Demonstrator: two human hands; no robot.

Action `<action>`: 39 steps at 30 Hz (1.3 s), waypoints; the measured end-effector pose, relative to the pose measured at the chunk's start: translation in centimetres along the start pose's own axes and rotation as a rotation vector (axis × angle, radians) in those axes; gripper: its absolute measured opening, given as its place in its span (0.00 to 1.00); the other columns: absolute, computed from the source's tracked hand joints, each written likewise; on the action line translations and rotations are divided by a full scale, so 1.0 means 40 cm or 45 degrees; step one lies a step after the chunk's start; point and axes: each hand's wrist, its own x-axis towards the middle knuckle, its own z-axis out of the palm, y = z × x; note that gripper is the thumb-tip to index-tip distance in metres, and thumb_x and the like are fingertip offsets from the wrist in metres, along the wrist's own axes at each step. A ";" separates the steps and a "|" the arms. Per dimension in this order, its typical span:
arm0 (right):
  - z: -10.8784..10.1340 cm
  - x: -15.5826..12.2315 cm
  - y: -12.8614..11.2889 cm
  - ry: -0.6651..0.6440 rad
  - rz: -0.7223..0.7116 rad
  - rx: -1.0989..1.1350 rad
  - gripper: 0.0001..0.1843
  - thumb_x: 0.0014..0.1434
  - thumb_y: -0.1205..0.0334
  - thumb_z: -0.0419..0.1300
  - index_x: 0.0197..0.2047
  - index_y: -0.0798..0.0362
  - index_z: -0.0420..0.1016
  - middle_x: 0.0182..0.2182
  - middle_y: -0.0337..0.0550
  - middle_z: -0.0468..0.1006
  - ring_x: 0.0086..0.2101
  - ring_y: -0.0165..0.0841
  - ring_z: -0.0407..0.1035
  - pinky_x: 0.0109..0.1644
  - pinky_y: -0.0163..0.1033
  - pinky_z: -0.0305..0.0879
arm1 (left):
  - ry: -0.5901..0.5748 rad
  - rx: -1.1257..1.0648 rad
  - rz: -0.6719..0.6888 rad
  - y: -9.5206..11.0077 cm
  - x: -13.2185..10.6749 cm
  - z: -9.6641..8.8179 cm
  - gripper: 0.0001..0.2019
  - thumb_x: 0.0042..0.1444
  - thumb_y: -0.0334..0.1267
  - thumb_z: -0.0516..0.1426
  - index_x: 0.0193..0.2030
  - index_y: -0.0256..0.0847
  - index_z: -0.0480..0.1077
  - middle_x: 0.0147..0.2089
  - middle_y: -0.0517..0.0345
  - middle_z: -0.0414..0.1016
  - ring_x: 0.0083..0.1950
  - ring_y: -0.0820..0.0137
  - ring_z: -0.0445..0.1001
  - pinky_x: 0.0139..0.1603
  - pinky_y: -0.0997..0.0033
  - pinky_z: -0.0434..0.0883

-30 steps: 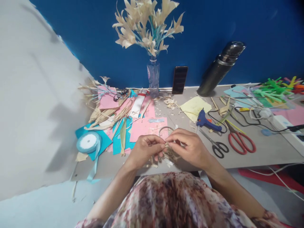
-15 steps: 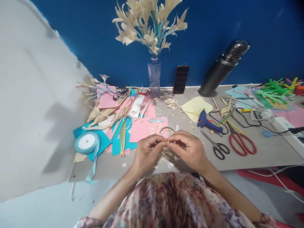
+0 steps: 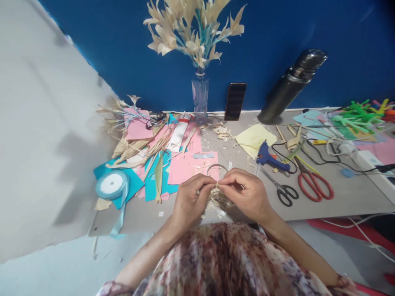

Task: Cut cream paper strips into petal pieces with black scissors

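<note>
My left hand (image 3: pixel 191 199) and my right hand (image 3: pixel 247 194) meet fingertip to fingertip over the near edge of the grey table (image 3: pixel 345 197). Both pinch a small strip of dried husk (image 3: pixel 217 187) between thumb and fingers. A loose clump of husk scraps (image 3: pixel 219 202) lies just under the hands. A thin wire ring (image 3: pixel 216 167) lies behind my fingers, partly on a pink paper sheet (image 3: pixel 188 166).
Roll of light blue ribbon (image 3: pixel 111 184) at left beside teal and pink papers and husk leaves. Vase of husk flowers (image 3: pixel 200 98), phone (image 3: pixel 235 101) and dark flask (image 3: pixel 290 88) stand against the blue wall. Blue glue gun (image 3: pixel 270 158), black scissors (image 3: pixel 282 191), red scissors (image 3: pixel 314 185) lie right.
My hands have closed in together and lifted slightly, still pinching the husk strip. The view has shifted a little.
</note>
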 end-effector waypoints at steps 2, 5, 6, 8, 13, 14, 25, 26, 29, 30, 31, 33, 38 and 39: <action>0.003 -0.001 0.003 0.025 0.040 0.005 0.04 0.57 0.68 0.63 0.30 0.53 0.77 0.28 0.40 0.77 0.28 0.30 0.70 0.30 0.33 0.63 | 0.002 -0.006 -0.030 0.002 -0.001 0.003 0.06 0.60 0.30 0.57 0.33 0.39 0.75 0.32 0.59 0.78 0.34 0.73 0.74 0.37 0.76 0.67; 0.007 0.002 0.008 0.022 0.223 0.136 0.04 0.56 0.65 0.64 0.30 0.53 0.77 0.26 0.39 0.76 0.25 0.29 0.68 0.28 0.33 0.62 | 0.040 -0.166 -0.198 0.006 0.004 0.009 0.06 0.58 0.31 0.58 0.31 0.38 0.74 0.28 0.60 0.75 0.30 0.74 0.72 0.33 0.76 0.66; 0.007 0.005 0.009 -0.005 0.297 0.215 0.04 0.56 0.63 0.65 0.32 0.53 0.77 0.26 0.39 0.77 0.24 0.28 0.67 0.27 0.32 0.62 | 0.034 -0.290 -0.292 0.007 0.006 0.011 0.06 0.58 0.33 0.58 0.30 0.38 0.73 0.26 0.61 0.74 0.27 0.75 0.70 0.31 0.76 0.66; 0.006 0.011 0.009 -0.077 0.388 0.353 0.07 0.55 0.60 0.66 0.37 0.53 0.78 0.28 0.39 0.78 0.24 0.28 0.68 0.27 0.32 0.62 | -0.006 -0.571 -0.461 0.007 0.012 0.015 0.07 0.58 0.35 0.59 0.30 0.37 0.72 0.23 0.63 0.71 0.22 0.77 0.67 0.27 0.76 0.64; 0.006 0.015 0.008 -0.075 0.321 0.420 0.06 0.55 0.61 0.67 0.37 0.52 0.80 0.36 0.42 0.79 0.30 0.29 0.71 0.32 0.33 0.66 | -0.040 -0.909 -0.580 0.000 0.017 0.023 0.08 0.55 0.39 0.63 0.31 0.36 0.73 0.25 0.61 0.74 0.21 0.77 0.68 0.25 0.77 0.64; 0.006 0.015 0.008 -0.065 0.309 0.424 0.05 0.56 0.61 0.66 0.37 0.52 0.80 0.36 0.42 0.79 0.30 0.29 0.71 0.33 0.33 0.67 | -0.044 -0.943 -0.599 -0.003 0.017 0.024 0.08 0.54 0.39 0.63 0.31 0.36 0.73 0.25 0.60 0.75 0.21 0.78 0.68 0.25 0.77 0.64; -0.002 0.024 -0.002 -0.132 0.250 0.459 0.05 0.57 0.61 0.66 0.35 0.52 0.82 0.32 0.42 0.77 0.34 0.32 0.73 0.37 0.36 0.69 | -0.155 -1.041 -0.696 -0.020 0.008 0.027 0.11 0.52 0.41 0.64 0.29 0.34 0.73 0.24 0.58 0.75 0.19 0.78 0.67 0.24 0.77 0.63; -0.004 0.024 -0.001 -0.137 0.246 0.438 0.04 0.57 0.62 0.66 0.35 0.53 0.82 0.32 0.42 0.77 0.33 0.32 0.72 0.36 0.36 0.68 | -0.164 -1.012 -0.692 -0.018 0.007 0.026 0.11 0.53 0.41 0.64 0.30 0.34 0.73 0.24 0.58 0.75 0.19 0.78 0.67 0.24 0.77 0.63; -0.010 0.021 0.000 -0.159 0.222 0.351 0.03 0.58 0.64 0.65 0.32 0.53 0.80 0.31 0.41 0.76 0.32 0.31 0.72 0.35 0.35 0.65 | -0.180 -0.893 -0.674 -0.008 0.005 0.020 0.11 0.54 0.41 0.63 0.30 0.34 0.73 0.24 0.58 0.76 0.19 0.78 0.67 0.23 0.77 0.64; -0.011 0.020 0.000 -0.167 0.215 0.325 0.04 0.58 0.65 0.65 0.31 0.53 0.80 0.30 0.40 0.76 0.32 0.31 0.71 0.35 0.35 0.65 | -0.178 -0.852 -0.663 -0.003 0.004 0.018 0.11 0.54 0.42 0.63 0.30 0.34 0.73 0.24 0.58 0.76 0.19 0.78 0.67 0.23 0.77 0.64; -0.011 0.018 0.000 -0.173 0.211 0.303 0.05 0.59 0.65 0.64 0.31 0.53 0.79 0.29 0.40 0.75 0.31 0.31 0.71 0.35 0.35 0.64 | -0.173 -0.811 -0.651 0.002 0.003 0.017 0.11 0.54 0.42 0.63 0.31 0.35 0.74 0.24 0.58 0.76 0.20 0.78 0.67 0.23 0.77 0.65; -0.009 0.015 0.000 -0.166 0.206 0.265 0.07 0.59 0.65 0.63 0.29 0.53 0.77 0.29 0.39 0.74 0.30 0.30 0.69 0.34 0.34 0.63 | -0.172 -0.726 -0.624 0.011 0.001 0.014 0.10 0.54 0.42 0.62 0.31 0.35 0.75 0.23 0.59 0.75 0.20 0.77 0.67 0.22 0.78 0.64; 0.008 0.009 0.003 -0.076 0.245 0.270 0.09 0.60 0.63 0.62 0.28 0.53 0.73 0.28 0.39 0.73 0.29 0.30 0.68 0.33 0.34 0.63 | -0.118 -0.661 -0.612 0.012 0.006 0.015 0.09 0.52 0.40 0.64 0.30 0.35 0.76 0.19 0.61 0.73 0.19 0.77 0.68 0.21 0.79 0.64; 0.010 0.009 0.005 -0.080 0.262 0.317 0.09 0.60 0.61 0.63 0.29 0.53 0.74 0.29 0.40 0.74 0.30 0.30 0.69 0.34 0.34 0.65 | -0.101 -0.691 -0.635 0.007 0.007 0.017 0.09 0.50 0.40 0.65 0.29 0.35 0.76 0.19 0.60 0.73 0.19 0.76 0.68 0.21 0.78 0.64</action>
